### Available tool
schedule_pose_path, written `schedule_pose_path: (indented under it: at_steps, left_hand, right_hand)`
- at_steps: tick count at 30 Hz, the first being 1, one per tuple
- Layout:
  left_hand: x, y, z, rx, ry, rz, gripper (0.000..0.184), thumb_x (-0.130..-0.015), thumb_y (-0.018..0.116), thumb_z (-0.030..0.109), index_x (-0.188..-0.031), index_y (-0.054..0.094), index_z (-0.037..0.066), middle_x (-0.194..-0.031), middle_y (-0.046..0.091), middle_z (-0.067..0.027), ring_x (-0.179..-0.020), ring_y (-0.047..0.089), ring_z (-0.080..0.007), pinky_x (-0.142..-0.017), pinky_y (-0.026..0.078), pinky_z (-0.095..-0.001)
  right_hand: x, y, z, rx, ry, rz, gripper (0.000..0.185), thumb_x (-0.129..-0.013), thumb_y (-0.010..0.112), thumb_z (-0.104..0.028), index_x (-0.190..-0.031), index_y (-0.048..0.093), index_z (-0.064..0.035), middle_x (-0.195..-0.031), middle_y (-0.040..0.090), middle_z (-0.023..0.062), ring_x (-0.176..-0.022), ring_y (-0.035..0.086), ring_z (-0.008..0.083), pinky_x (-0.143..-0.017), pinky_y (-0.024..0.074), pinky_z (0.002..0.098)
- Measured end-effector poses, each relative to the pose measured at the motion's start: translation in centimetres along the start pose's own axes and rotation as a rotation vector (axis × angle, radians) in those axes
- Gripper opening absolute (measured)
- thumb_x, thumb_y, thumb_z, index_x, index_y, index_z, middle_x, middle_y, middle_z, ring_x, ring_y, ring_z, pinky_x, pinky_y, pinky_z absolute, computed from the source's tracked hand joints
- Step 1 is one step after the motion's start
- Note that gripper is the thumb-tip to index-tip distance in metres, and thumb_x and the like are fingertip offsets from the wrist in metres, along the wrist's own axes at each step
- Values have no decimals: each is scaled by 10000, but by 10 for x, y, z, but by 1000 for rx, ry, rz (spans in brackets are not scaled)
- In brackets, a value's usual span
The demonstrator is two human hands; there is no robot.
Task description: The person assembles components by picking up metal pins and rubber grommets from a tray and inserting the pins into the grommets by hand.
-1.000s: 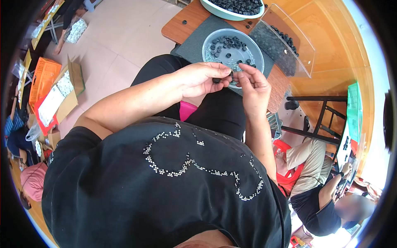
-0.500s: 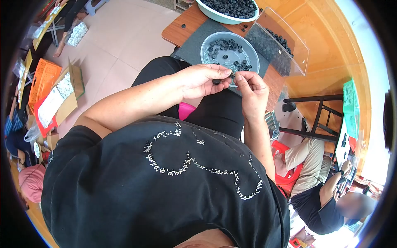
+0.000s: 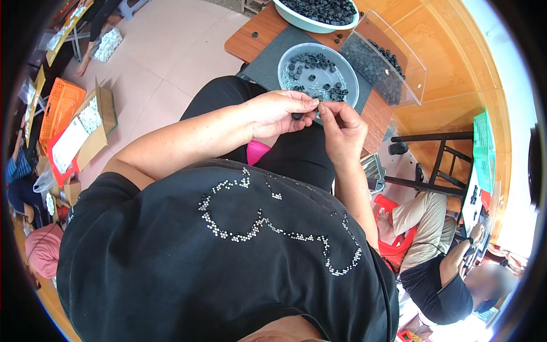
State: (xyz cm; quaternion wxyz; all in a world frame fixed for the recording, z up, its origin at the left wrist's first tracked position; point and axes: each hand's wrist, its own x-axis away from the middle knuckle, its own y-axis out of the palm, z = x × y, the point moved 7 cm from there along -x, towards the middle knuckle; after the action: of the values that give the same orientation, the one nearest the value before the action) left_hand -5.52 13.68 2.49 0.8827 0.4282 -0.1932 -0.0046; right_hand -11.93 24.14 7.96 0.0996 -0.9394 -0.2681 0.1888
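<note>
My left hand point(image 3: 280, 114) is closed, with a small round black part point(image 3: 297, 115) held against its curled fingers. Thumb and forefinger pinch something too small to make out. My right hand point(image 3: 344, 130) is closed in a pinch, its fingertips meeting those of my left hand; what lies between them is hidden. Just beyond both hands, a grey round basin point(image 3: 283, 61) holds black parts and thin, pale, pin-like pieces. It rests on a dark mat point(image 3: 261, 64) on a wooden table point(image 3: 242, 43).
A larger pale basin point(image 3: 307, 24) full of black parts stands at the table's back. Beside it is a clear-walled tray point(image 3: 415, 80) with more parts. A black stool frame point(image 3: 436, 165) and a seated person point(image 3: 436, 285) are at the right; boxes and an orange crate point(image 3: 57, 114) are at the left.
My right hand has moved slightly left, and its fingertips have closed up against my left hand's. My left hand keeps the black part in its curled fingers.
</note>
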Motion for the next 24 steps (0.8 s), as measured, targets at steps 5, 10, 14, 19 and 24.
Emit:
schedule_pose_path:
  at_steps: [5, 10, 14, 19, 24]
  left_hand:
    - [-4, -4, -7, 60, -6, -25, 133, -888, 585, 222, -926, 583, 95, -871, 582, 2, -787, 550, -76, -712, 465, -206]
    - [-11, -5, -8, 198, 17, -69, 156, -904, 555, 235, -951, 574, 88, -957, 578, -27, -859, 543, -96, -776, 462, -226]
    - [-16, 0, -1, 262, 51, -125, 214, -922, 516, 253, -1011, 550, 61, -1066, 574, -69, -985, 539, -139, -869, 440, -287]
    - [-14, 1, -13, 321, -13, -38, 203, -924, 498, 220, -1046, 534, 61, -1070, 572, -53, -1057, 527, -152, -957, 388, -343]
    - [-14, 3, -17, 295, -48, -46, 227, -925, 469, 187, -1099, 525, 53, -1085, 566, -54, -1074, 523, -171, -980, 381, -361]
  right_hand:
    - [1, 5, 0, -12, -62, 0, 52, -791, 653, -10, -841, 666, -9, -706, 607, 44, -612, 538, 75, -553, 424, 210]
    - [3, 10, 6, -362, 30, -14, 246, -800, 635, 34, -1041, 601, -3, -810, 593, 45, -698, 571, 87, -600, 450, 192]
    - [0, 9, 26, -373, 50, -4, 291, -785, 644, 45, -1064, 575, -3, -915, 564, 51, -814, 556, 93, -653, 470, 203]
    - [3, 10, 20, -57, -102, 60, 205, -733, 672, 35, -924, 612, -12, -904, 589, 67, -834, 564, 123, -675, 471, 237]
    - [4, 8, 17, 78, -177, 70, 175, -736, 671, 25, -900, 619, -10, -892, 623, 82, -830, 586, 148, -700, 477, 270]
